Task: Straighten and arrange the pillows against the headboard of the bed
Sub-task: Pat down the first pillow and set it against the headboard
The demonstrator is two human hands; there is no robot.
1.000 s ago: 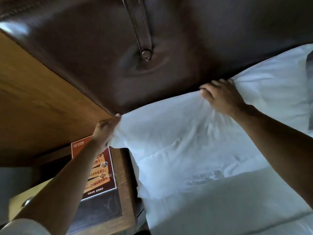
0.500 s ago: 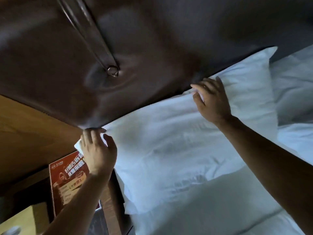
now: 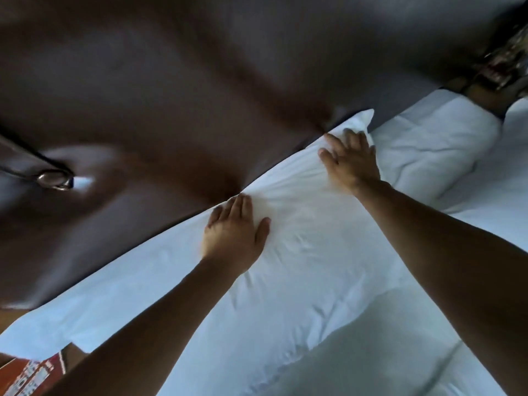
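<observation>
Head view: we see the brown headboard (image 3: 177, 90) filling the top, and the white bed (image 3: 385, 347) below. Our near pillow (image 3: 300, 252) lies along the headboard's base, a second pillow (image 3: 428, 150) beside it. Left hand (image 3: 233, 232) and right hand (image 3: 350, 161) press flat on it, fingers spread, gripping nothing.

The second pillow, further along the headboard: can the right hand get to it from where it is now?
Probably yes. The right hand lies flat at the near pillow's far corner, and the second pillow lies just beyond that corner with nothing between them.
</observation>
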